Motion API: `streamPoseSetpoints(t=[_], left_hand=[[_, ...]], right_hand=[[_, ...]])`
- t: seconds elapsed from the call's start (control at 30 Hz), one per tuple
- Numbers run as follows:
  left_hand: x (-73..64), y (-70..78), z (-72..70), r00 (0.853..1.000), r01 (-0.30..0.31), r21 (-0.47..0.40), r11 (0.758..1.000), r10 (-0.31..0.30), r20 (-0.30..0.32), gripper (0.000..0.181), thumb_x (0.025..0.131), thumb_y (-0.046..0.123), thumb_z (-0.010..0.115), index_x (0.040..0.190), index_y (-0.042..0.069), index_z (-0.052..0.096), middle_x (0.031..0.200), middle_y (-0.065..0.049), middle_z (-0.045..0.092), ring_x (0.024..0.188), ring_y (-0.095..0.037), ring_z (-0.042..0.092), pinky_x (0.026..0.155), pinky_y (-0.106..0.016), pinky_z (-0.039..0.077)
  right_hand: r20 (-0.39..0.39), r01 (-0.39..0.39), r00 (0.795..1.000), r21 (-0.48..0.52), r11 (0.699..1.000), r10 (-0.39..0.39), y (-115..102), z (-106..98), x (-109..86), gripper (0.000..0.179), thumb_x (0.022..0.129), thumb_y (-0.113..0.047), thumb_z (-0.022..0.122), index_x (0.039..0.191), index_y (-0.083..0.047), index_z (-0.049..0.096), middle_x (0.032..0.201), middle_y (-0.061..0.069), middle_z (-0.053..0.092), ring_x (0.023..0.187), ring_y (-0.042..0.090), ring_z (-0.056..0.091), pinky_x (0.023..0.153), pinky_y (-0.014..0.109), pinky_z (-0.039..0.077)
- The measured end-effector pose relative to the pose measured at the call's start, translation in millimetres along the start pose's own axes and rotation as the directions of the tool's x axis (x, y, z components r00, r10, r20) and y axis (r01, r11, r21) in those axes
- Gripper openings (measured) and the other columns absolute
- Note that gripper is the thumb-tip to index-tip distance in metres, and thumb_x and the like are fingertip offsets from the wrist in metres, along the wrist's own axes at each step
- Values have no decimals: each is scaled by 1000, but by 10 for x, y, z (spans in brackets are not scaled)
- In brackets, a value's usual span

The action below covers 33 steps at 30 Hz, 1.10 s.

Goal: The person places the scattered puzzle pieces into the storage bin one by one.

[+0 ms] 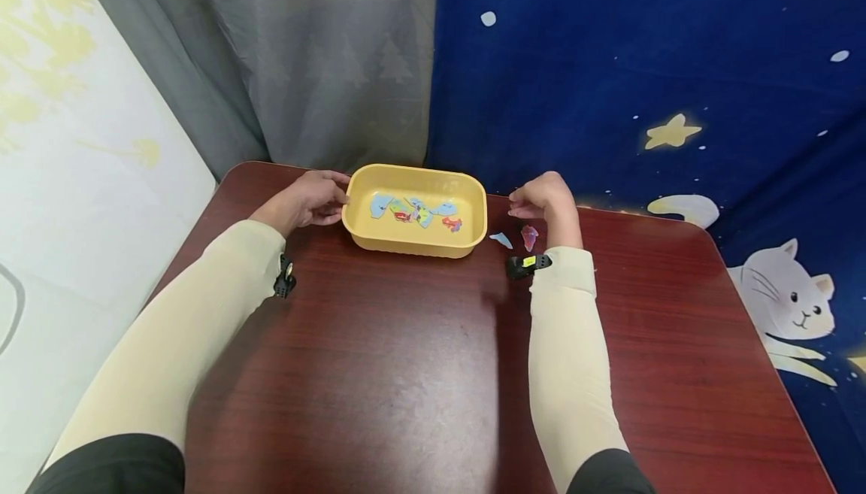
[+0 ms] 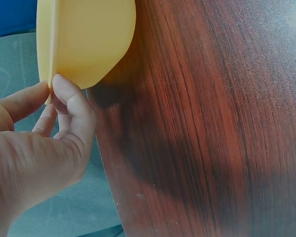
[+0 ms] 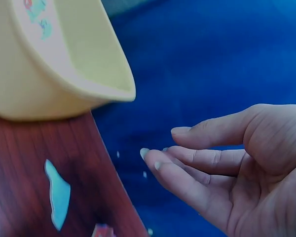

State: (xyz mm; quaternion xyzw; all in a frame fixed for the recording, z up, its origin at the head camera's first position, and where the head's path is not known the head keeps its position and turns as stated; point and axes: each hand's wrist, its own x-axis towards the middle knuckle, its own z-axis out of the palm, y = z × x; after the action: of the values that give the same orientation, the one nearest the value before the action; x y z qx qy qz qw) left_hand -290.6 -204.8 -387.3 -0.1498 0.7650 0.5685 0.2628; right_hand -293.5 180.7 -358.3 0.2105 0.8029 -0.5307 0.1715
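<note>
My left hand (image 1: pixel 314 197) pinches the left rim of a yellow plastic basin (image 1: pixel 413 244); in the left wrist view, thumb and fingers close on its edge (image 2: pixel 53 44). Inside the basin lie several small flat pieces, among them a light blue one (image 1: pixel 380 205), a multicoloured one (image 1: pixel 423 215) and a red one (image 1: pixel 452 224). To the basin's right, my right hand (image 1: pixel 544 197) hovers by the table's back edge, fingers loosely bent and nothing between them (image 3: pixel 222 168). Near it on the table are a light blue piece (image 1: pixel 501 240) and a pink-red piece (image 1: pixel 529 237).
The dark red wooden table (image 1: pixel 406 343) ends just behind the basin. Beyond it hang a grey curtain (image 1: pixel 338 65) and a blue curtain (image 1: pixel 575 88) with stars and a cat print. A white patterned panel (image 1: pixel 81 140) stands at the left.
</note>
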Motion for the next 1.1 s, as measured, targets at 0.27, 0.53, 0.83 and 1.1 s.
streamPoseSetpoints(t=[0.27,0.53,0.83,1.1], left_hand=[[12,-5,-10,1000,9,-7,1000,-9,-12,49,96,7,54,143,17,43,94,-7,55,64,-14,58,65,-26,56],[18,-3,-2,1000,9,-7,1000,-9,-14,49,96,7,53,143,18,44,91,-6,55,64,-13,58,64,-26,56],[1,13,7,1000,10,-1,1000,-10,-6,50,97,8,53,144,17,42,95,-7,54,65,-14,58,66,-26,56],[2,7,18,1000,7,3,1000,-7,-13,49,96,8,54,143,18,43,94,-7,53,65,-14,57,66,-27,56]], right_hand=[[21,-76,997,38,996,75,250,-177,39,7,89,2,63,92,8,62,69,14,68,61,19,71,70,30,59],[2,-89,996,-11,996,89,499,-248,90,13,87,0,63,99,4,61,68,8,68,59,14,69,65,27,58],[-6,-113,994,-15,993,113,718,-207,153,11,88,-1,63,98,4,63,66,4,67,60,12,68,66,27,58],[-34,-92,995,-68,993,90,815,-141,229,6,89,-4,67,94,-2,68,63,3,67,51,8,63,55,22,55]])
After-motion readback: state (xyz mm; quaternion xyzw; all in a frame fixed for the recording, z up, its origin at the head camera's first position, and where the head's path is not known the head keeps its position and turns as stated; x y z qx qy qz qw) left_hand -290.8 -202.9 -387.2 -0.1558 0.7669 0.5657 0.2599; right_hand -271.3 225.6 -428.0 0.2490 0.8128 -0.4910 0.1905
